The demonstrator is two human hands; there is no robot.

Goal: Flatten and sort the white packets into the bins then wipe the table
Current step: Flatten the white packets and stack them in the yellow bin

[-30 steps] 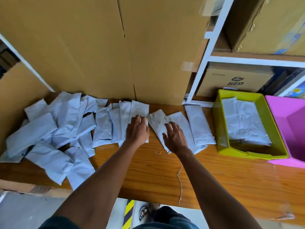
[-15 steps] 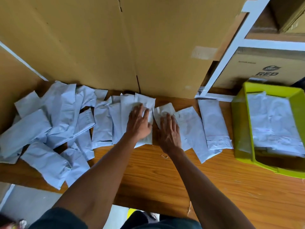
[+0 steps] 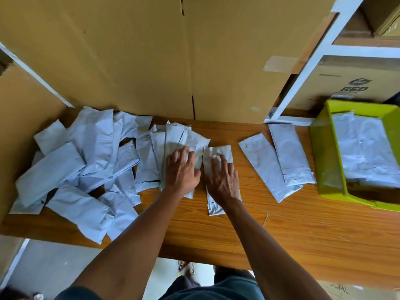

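Note:
Several white packets lie in a loose heap [image 3: 86, 161] on the left half of the wooden table [image 3: 281, 230]. My left hand [image 3: 181, 172] presses flat on overlapping packets [image 3: 179, 137] at the heap's right edge. My right hand [image 3: 223, 180] presses with straight fingers on a single packet [image 3: 216, 152] pulled out beside it. Two flattened packets [image 3: 279, 161] lie overlapped further right. The green bin [image 3: 322, 169] at the right edge holds flat white packets [image 3: 365, 152].
Large cardboard boxes [image 3: 151, 61] stand along the table's back and left side. A white shelf frame [image 3: 303, 76] with a printed carton [image 3: 355, 83] rises at the back right. The table's near edge runs just in front of my body.
My right hand has slid one packet toward me and away from the two packets on the right, leaving bare wood between them. My left hand stayed on the overlapping packets.

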